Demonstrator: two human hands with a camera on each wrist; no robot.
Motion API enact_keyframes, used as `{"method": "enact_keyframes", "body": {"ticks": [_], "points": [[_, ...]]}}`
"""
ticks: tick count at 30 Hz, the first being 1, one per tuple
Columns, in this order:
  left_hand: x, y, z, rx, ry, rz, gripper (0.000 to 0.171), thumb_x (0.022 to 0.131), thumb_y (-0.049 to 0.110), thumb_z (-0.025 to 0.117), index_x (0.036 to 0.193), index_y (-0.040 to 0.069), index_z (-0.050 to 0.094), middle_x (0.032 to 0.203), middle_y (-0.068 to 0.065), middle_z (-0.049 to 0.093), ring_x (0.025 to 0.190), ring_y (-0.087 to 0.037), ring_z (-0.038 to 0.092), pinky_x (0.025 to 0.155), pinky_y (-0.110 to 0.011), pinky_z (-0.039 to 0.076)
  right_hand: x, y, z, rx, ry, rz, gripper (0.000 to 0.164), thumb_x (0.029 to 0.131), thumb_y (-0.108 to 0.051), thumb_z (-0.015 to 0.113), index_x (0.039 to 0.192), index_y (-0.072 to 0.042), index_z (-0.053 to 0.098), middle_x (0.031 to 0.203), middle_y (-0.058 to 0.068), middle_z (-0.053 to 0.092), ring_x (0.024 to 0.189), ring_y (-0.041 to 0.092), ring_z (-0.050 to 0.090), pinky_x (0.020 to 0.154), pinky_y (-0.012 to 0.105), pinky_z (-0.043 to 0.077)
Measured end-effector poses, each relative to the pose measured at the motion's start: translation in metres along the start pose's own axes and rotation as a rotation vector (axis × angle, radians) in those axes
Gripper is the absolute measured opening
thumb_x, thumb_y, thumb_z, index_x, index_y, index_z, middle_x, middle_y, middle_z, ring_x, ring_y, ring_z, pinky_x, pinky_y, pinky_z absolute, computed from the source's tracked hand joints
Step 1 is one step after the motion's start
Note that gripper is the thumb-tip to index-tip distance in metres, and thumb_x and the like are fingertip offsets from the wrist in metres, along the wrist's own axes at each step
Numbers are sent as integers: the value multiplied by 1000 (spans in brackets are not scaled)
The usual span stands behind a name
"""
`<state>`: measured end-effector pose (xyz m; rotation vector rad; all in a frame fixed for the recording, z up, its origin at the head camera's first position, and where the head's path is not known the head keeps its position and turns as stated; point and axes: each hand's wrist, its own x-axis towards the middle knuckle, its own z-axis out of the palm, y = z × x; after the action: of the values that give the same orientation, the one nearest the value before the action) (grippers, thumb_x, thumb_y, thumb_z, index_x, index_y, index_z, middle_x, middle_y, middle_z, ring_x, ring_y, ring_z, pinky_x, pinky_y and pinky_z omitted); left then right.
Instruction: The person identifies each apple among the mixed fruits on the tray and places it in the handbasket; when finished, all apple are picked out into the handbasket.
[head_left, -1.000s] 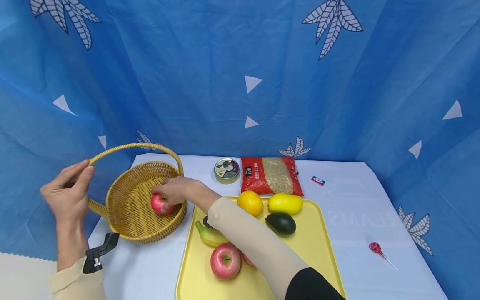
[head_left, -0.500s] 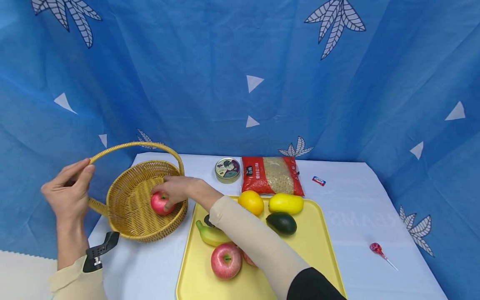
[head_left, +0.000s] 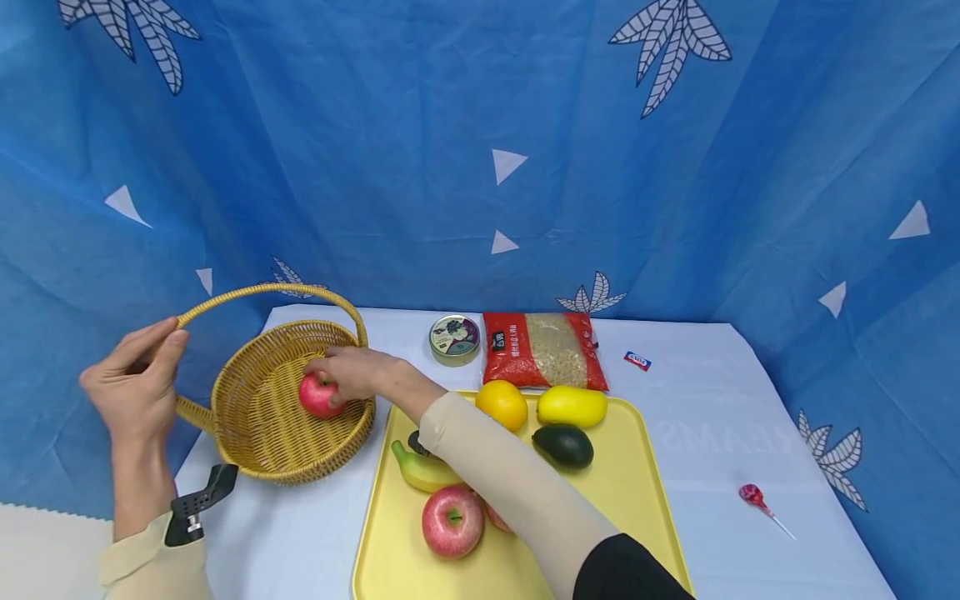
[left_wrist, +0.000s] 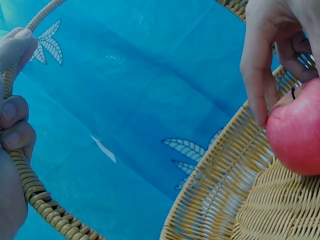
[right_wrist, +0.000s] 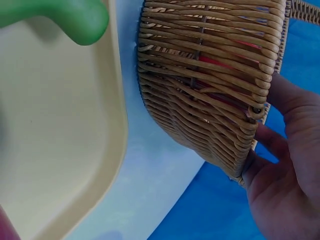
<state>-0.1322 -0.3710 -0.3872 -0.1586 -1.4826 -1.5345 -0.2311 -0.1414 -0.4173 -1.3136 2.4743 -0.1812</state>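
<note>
In the head view my left hand (head_left: 142, 379) grips the arched handle (head_left: 262, 290) of a round wicker basket (head_left: 281, 475), which stands at the table's left side. Fingers curl round the handle in the left wrist view. My right hand (head_left: 358, 371) reaches over the basket's right rim and holds a red apple (head_left: 317, 398) from above, down inside the basket. Fingertips touch the apple (left_wrist: 295, 135) near its stem in the left wrist view. Only a bit of red shows through the weave in the right wrist view, where the basket wall (right_wrist: 210, 80) hides the fingertips.
A yellow tray (head_left: 622, 517) holds a banana (head_left: 423, 471), apples (head_left: 452, 522), an orange (head_left: 501, 406), a yellow fruit (head_left: 572, 406) and a dark green avocado (head_left: 562, 446). Behind lie a round tin (head_left: 453, 337) and a red bag (head_left: 543, 350). A lollipop (head_left: 757, 497) lies right.
The apple in my right hand has shifted slightly left and toward the back inside the basket. My left hand stays on the handle.
</note>
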Motion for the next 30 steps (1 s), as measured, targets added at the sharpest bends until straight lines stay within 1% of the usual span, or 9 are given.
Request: {"method": "enact_keyframes", "body": {"ticks": [3, 8, 15, 22, 29, 30], "points": [[0, -1, 0, -12, -2, 2, 23, 80, -16, 75, 101, -22, 68, 87, -10, 76, 58, -9, 53, 53, -13, 39, 1, 0, -1, 14, 1, 18, 65, 93, -40, 73, 150, -41, 41, 155, -7, 38, 140, 8, 38, 109, 28, 38], [1, -1, 0, -16, 0, 4, 23, 80, -16, 76, 100, -22, 68, 90, -12, 77, 61, -9, 56, 55, -13, 42, 2, -1, -1, 40, 16, 25, 64, 93, -38, 73, 149, -40, 43, 152, -7, 41, 136, 8, 42, 106, 26, 41], [0, 2, 1, -40, 6, -2, 22, 79, -18, 75, 100, -23, 68, 90, -13, 77, 62, -9, 59, 56, -13, 44, 2, -1, -2, 43, 20, 38, 62, 94, -37, 71, 149, -40, 42, 150, -7, 42, 135, 8, 43, 105, 26, 41], [0, 0, 0, -25, 6, 9, 22, 79, -17, 76, 100, -22, 68, 90, -15, 77, 63, -9, 60, 56, -13, 45, 3, -2, 0, 30, 38, 43, 62, 96, -37, 69, 151, -39, 41, 150, -6, 42, 134, 7, 43, 105, 25, 41], [-2, 16, 12, -50, 21, -5, 21, 79, -18, 74, 99, -23, 68, 88, -13, 77, 64, -9, 61, 57, -13, 45, 4, -1, 0, 20, 33, 59, 61, 96, -40, 68, 150, -41, 41, 150, -6, 41, 136, 7, 41, 104, 25, 42], [-2, 16, 12, -48, 21, -6, 21, 80, -18, 74, 99, -23, 68, 88, -13, 77, 64, -9, 61, 57, -12, 45, 4, -1, 0, 22, 33, 61, 61, 96, -40, 68, 150, -42, 41, 150, -6, 41, 136, 7, 41, 104, 25, 42]]}}
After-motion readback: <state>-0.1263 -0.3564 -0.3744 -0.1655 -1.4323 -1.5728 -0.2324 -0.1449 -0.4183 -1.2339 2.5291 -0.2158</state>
